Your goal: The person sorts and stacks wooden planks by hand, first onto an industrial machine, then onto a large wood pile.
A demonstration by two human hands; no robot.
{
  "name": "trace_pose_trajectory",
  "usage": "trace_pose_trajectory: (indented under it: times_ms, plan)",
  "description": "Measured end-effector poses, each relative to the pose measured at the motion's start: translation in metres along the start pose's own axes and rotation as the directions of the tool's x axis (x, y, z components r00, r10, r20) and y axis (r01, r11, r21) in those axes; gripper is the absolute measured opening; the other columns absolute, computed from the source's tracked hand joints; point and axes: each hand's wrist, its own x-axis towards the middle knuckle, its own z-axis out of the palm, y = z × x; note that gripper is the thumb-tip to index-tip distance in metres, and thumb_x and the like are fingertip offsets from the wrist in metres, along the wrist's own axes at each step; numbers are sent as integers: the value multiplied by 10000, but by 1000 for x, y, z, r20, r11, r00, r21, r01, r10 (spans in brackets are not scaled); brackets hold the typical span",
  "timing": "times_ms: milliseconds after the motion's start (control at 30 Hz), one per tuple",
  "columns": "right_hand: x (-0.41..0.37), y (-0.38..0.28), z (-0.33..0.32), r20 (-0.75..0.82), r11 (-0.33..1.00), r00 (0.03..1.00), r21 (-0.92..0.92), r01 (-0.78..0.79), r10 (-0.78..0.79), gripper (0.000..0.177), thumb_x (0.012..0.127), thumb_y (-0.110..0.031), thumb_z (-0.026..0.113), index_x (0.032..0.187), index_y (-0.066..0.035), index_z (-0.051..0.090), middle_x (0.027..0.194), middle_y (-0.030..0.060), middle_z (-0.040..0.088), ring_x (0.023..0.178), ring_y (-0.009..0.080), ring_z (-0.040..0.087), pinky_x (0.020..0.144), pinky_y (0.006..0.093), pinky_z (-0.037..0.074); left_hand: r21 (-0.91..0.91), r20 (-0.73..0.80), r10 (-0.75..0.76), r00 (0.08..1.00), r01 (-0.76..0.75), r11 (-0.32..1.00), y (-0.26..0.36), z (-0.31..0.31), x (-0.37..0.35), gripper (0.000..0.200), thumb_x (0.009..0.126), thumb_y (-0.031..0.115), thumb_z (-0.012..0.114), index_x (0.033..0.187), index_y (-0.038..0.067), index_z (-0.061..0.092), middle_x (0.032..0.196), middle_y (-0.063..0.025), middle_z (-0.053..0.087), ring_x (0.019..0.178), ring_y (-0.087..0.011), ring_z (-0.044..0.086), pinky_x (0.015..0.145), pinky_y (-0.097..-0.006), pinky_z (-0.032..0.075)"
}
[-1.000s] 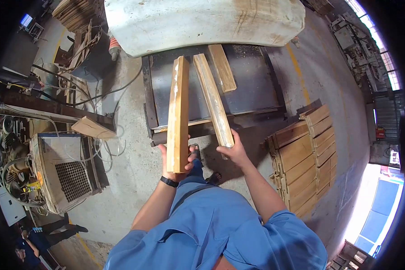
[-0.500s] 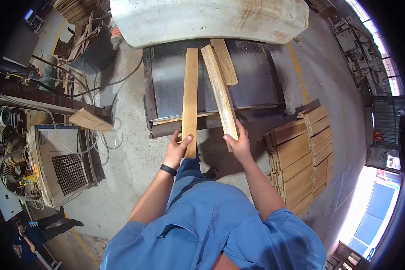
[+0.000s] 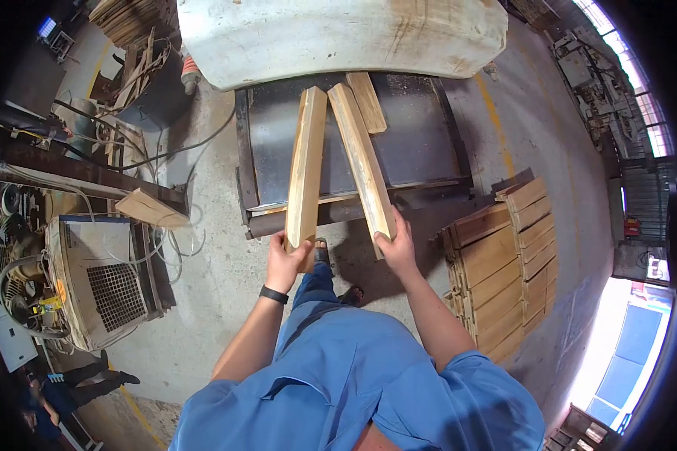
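Note:
My left hand (image 3: 287,254) is closed round the near end of a long wooden board (image 3: 305,165), tilted so that a narrow edge shows along its left side. In my right hand (image 3: 396,242) is the near end of a second wooden board (image 3: 362,161), whose upward side has pale, rough streaks. The far ends of both boards come close together over the dark machine bed (image 3: 421,154). A shorter wooden piece (image 3: 367,104) lies on that bed, partly behind the right board.
A worn white machine cover (image 3: 338,37) spans the far side of the bed. Stacked boards (image 3: 496,263) stand at my right. To the left are a grated machine box (image 3: 101,278), loose hoses and a bin of scrap wood (image 3: 147,98). Another person (image 3: 75,387) is at the lower left.
The left board has been rolled from its flat face toward its edge, and its near end has shifted left with my hand. The right board's far end has moved slightly left.

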Motion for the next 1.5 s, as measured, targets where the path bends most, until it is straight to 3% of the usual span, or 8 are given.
trace_pose_trajectory:
  times_ms: [67, 200, 367, 633, 867, 1067, 1200, 1500]
  plan:
    - [-2, -1, 0, -41, 994, 998, -107, 37, -41, 845, 820, -238, 769, 1563, -123, 383, 1249, 208, 521, 1187, 399, 549, 1036, 491, 454, 435, -166, 277, 947, -182, 882, 9, 7, -8, 678, 799, 148, 848, 1316, -65, 465, 1242, -218, 537, 1180, -350, 557, 1022, -455, 470]
    - [-6, -7, 2, -68, 949, 992, -306, 82, -108, 861, 785, -204, 804, 1548, -115, 414, 1195, 180, 505, 1164, 370, 528, 1039, 463, 438, 795, -122, 402, 908, -153, 587, 13, 21, -12, 825, 746, 14, 765, 1484, 23, 396, 1333, -239, 448, 1214, -435, 481, 1038, -488, 434]
    - [-6, -3, 7, -13, 931, 995, -354, 87, -98, 936, 757, -263, 847, 1563, -130, 390, 1227, 179, 499, 1177, 369, 512, 1019, 486, 432, 739, -57, 512, 857, -309, 598, 6, 24, 6, 822, 733, 39, 780, 1484, 53, 445, 1347, -234, 447, 1207, -415, 479, 1007, -515, 428]
    - [-10, 17, 2, -16, 965, 988, -219, 145, -152, 834, 796, -336, 833, 1509, -96, 472, 1285, 183, 489, 1231, 373, 496, 1070, 484, 400, 696, -99, 288, 953, -140, 704, -10, 6, -17, 1062, 667, 286, 951, 1501, -11, 364, 1303, -252, 429, 1225, -428, 483, 1068, -496, 431]
    - [-29, 9, -19, 122, 873, 957, -391, 290, -264, 841, 750, -287, 869, 1494, -160, 500, 1401, 146, 449, 1294, 355, 461, 1110, 491, 364, 212, -42, 57, 998, -46, 976, -54, 4, 0, 976, 719, 150, 923, 1533, 73, 391, 1341, -199, 444, 1183, -349, 559, 990, -434, 537]
    - [-25, 20, -31, 251, 734, 882, -488, 471, -399, 847, 682, -234, 894, 1454, -231, 547, 1460, 117, 430, 1370, 339, 415, 1109, 523, 343, 311, 193, 304, 933, -352, 883, -48, -15, 8, 1104, 737, 168, 920, 1630, 182, 269, 1374, -169, 449, 1182, -286, 578, 974, -410, 573]
    - [-12, 11, -24, 255, 737, 860, -443, 510, -442, 821, 670, -215, 889, 1429, -216, 573, 1427, 125, 468, 1379, 356, 411, 1110, 534, 334, 276, 186, 296, 937, -340, 899, -46, -4, 23, 1100, 710, 183, 932, 1621, 187, 314, 1324, -147, 476, 1140, -264, 558, 928, -362, 567]
    - [66, -48, -2, 322, 701, 847, -476, 531, -423, 898, 668, -359, 907, 1454, -138, 533, 1406, 204, 466, 1405, 397, 375, 1172, 584, 264, 577, 240, 517, 821, -549, 604, 5, 74, 97, 1008, 676, 342, 907, 1518, 24, 454, 1312, -194, 565, 1131, -400, 522, 1023, -496, 425]
